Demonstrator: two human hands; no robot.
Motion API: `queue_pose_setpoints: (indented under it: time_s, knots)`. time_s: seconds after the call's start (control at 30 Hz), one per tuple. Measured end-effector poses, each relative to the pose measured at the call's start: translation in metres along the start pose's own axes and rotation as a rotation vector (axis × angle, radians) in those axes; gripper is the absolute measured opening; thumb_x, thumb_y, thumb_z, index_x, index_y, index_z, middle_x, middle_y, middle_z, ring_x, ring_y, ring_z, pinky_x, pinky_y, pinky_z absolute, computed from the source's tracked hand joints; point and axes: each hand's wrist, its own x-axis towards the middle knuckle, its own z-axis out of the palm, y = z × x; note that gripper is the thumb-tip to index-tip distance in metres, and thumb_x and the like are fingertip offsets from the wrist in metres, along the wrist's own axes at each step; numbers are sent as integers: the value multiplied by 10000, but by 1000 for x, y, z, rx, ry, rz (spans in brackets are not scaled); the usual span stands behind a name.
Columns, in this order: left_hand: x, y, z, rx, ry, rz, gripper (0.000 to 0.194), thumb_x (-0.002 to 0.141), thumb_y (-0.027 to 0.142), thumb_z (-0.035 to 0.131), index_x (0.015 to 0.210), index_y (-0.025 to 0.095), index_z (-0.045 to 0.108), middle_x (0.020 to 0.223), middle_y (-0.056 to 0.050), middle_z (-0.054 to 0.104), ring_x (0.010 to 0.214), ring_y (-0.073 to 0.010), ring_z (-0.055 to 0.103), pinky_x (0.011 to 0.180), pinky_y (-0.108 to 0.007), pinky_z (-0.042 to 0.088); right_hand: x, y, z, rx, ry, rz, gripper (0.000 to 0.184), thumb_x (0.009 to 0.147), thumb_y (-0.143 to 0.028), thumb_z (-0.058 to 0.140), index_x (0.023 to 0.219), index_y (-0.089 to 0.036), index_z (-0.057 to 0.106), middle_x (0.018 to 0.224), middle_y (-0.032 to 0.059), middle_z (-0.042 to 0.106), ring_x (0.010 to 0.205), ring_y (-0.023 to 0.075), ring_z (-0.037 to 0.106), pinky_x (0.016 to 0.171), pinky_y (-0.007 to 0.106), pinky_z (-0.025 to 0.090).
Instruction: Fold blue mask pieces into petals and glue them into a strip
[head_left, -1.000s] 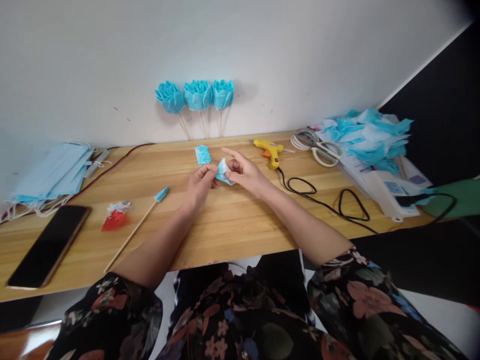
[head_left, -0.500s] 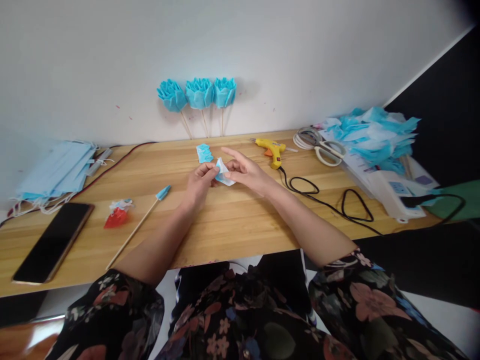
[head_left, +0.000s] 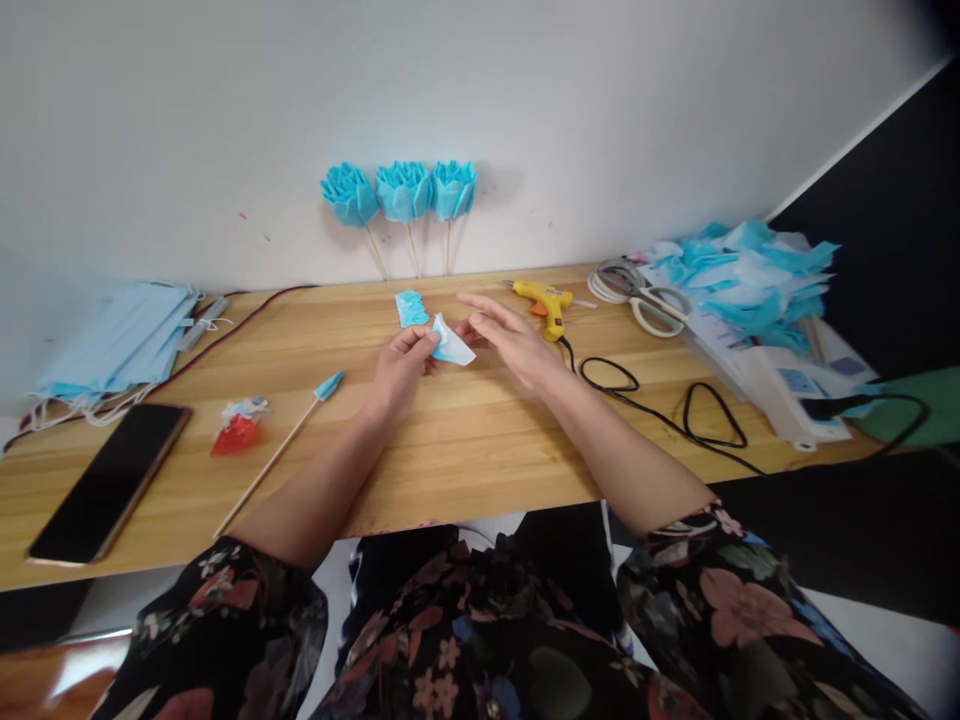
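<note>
Between the thumb and fingers of my left hand (head_left: pixel 406 362) is a small blue-and-white piece of mask fabric (head_left: pixel 454 347), partly folded, its white side showing. My right hand (head_left: pixel 510 338) is just to the right of the fabric, fingers apart and stretched out, holding nothing that I can see. Just behind my left hand lies a small stack of cut blue petals (head_left: pixel 412 309). A wooden stick with a blue wrapped tip (head_left: pixel 328 386) rests on the table left of my left forearm.
Three blue fabric flowers (head_left: pixel 405 192) on sticks lean against the wall. A yellow glue gun (head_left: pixel 546 304), scissors (head_left: pixel 661 311) and blue scraps (head_left: pixel 750 275) are to the right. Face masks (head_left: pixel 112 340), a phone (head_left: pixel 110 482) and a red-and-white packet (head_left: pixel 238 428) are left.
My right hand has let go of the fabric and moved slightly right, its fingers lifting away. The fabric stays in my left hand, its white corner spread out more.
</note>
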Motion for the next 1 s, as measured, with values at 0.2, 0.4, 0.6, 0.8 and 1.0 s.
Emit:
queue_pose_setpoints:
  time_s: [0.2, 0.4, 0.6, 0.8, 1.0]
  knots:
    - [0, 2, 0, -2, 7, -16, 340, 717, 454, 830, 743, 187, 621, 641, 30, 589, 552, -77, 520, 549, -214, 409, 0, -3, 0, -26, -42, 10, 523, 875, -358, 706, 1372, -244, 588, 935, 16, 690, 890, 161, 648, 864, 341, 543]
    - [0, 0, 0, 1, 7, -8, 318, 734, 441, 824, 760, 193, 627, 642, 34, 593, 551, -78, 516, 549, -211, 415, 3, 2, 0, -21, -103, 59, 622, 767, -245, 773, 1362, -239, 591, 901, -6, 687, 837, 142, 635, 793, 295, 538]
    - [-1, 1, 0, -18, -9, -6, 389, 737, 526, 826, 780, 179, 654, 660, 20, 612, 575, -83, 540, 563, -211, 425, 3, 3, -2, -57, -56, 31, 595, 777, -237, 747, 1356, -207, 614, 805, -29, 645, 753, 120, 607, 723, 263, 507]
    - [-1, 1, 0, -10, -76, -30, 424, 742, 557, 818, 747, 171, 643, 630, 12, 597, 559, -85, 513, 547, -214, 405, 4, 4, -2, -44, -46, 29, 593, 764, -230, 757, 1342, -215, 627, 809, -32, 656, 760, 118, 612, 744, 260, 515]
    - [2, -5, -3, 65, -3, -6, 371, 767, 504, 801, 712, 178, 631, 585, 28, 572, 506, -71, 476, 517, -215, 369, 5, 7, -3, -82, -63, 17, 553, 783, -229, 748, 1326, -222, 639, 833, -15, 695, 785, 131, 639, 786, 286, 544]
